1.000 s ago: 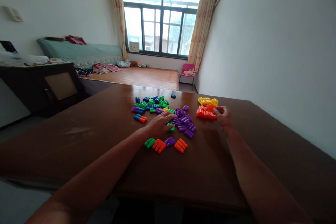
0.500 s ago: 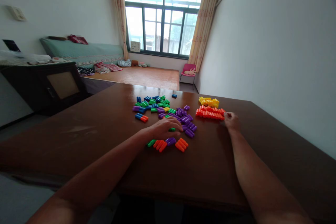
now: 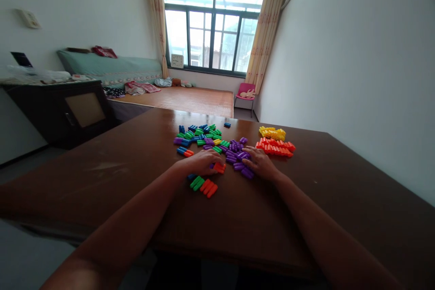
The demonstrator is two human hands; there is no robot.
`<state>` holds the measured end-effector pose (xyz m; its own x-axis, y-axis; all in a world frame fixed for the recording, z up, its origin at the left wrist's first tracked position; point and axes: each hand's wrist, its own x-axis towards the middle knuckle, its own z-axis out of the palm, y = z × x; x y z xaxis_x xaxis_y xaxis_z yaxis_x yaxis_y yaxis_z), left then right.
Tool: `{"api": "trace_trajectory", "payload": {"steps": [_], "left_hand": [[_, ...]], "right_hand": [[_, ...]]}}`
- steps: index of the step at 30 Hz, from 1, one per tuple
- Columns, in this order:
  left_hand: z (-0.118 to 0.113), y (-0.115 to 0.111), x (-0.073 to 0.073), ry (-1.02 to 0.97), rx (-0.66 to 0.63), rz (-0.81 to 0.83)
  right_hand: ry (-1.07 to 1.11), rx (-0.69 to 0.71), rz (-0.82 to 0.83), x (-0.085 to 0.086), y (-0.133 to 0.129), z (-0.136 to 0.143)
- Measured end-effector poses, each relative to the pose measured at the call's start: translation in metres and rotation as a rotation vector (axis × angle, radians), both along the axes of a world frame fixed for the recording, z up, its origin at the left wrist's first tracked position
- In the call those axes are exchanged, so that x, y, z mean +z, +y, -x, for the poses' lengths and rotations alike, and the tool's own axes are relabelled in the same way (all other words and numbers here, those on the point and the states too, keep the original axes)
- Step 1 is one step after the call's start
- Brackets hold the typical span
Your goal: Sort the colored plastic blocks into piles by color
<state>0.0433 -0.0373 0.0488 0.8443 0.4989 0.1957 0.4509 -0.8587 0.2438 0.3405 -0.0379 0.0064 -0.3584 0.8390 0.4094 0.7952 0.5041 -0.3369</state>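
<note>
My left hand point(image 3: 204, 163) is closed at the middle of the table, its fingers curled round an orange plastic block point(image 3: 219, 168) of joined tubes. A bit of purple shows beneath those fingers. My right hand point(image 3: 262, 163) lies with fingers stretched out against the right side of the purple blocks point(image 3: 234, 147), holding none that I can see. Close below my left hand are a green block point(image 3: 197, 183) and another orange block point(image 3: 208, 188). Behind it, green blocks point(image 3: 215, 133) lie mixed with blue and purple ones. A blue-and-orange pair point(image 3: 185, 152) rests to the left.
Beyond my right hand stand a stacked row of red-orange blocks point(image 3: 276, 147) and a yellow pile point(image 3: 272, 133). One blue block point(image 3: 227, 125) lies apart near the far edge of the brown table point(image 3: 118, 158). A pink chair point(image 3: 246, 92) is behind it.
My right hand has left the red-orange row and moved left to the purple blocks. My left hand has taken the right-hand orange block from the front and shifted it up and left.
</note>
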Motion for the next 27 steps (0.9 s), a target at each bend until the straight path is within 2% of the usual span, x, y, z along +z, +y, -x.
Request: {"api": "trace_trajectory", "payload": {"steps": [5,9,12,15,18,22,24,27], "left_hand": [[0.016,0.016,-0.01,0.033,0.16,-0.076],[0.015,0.023,-0.022,0.023,0.285,-0.112],[0.012,0.027,-0.026,0.034,0.364,-0.124],[0.01,0.027,-0.019,0.112,0.374,-0.103],[0.016,0.023,-0.003,0.159,0.388,-0.091],[0.052,0.02,0.01,0.128,0.502,-0.083],[0.079,0.024,0.007,0.067,0.629,-0.077],[0.119,0.039,-0.008,-0.063,0.797,-0.051]], "right_hand": [[-0.098,-0.01,0.051,-0.011,-0.003,0.012],[-0.073,-0.046,0.019,-0.019,0.003,0.013],[-0.08,-0.106,-0.012,-0.025,0.009,0.011],[-0.094,-0.138,-0.018,-0.03,0.013,0.009],[-0.114,-0.082,0.025,-0.032,0.015,0.008],[-0.124,-0.036,0.066,-0.032,0.013,0.007],[-0.117,-0.034,0.058,-0.031,0.013,0.007],[-0.066,-0.057,0.041,-0.03,0.012,0.007]]}}
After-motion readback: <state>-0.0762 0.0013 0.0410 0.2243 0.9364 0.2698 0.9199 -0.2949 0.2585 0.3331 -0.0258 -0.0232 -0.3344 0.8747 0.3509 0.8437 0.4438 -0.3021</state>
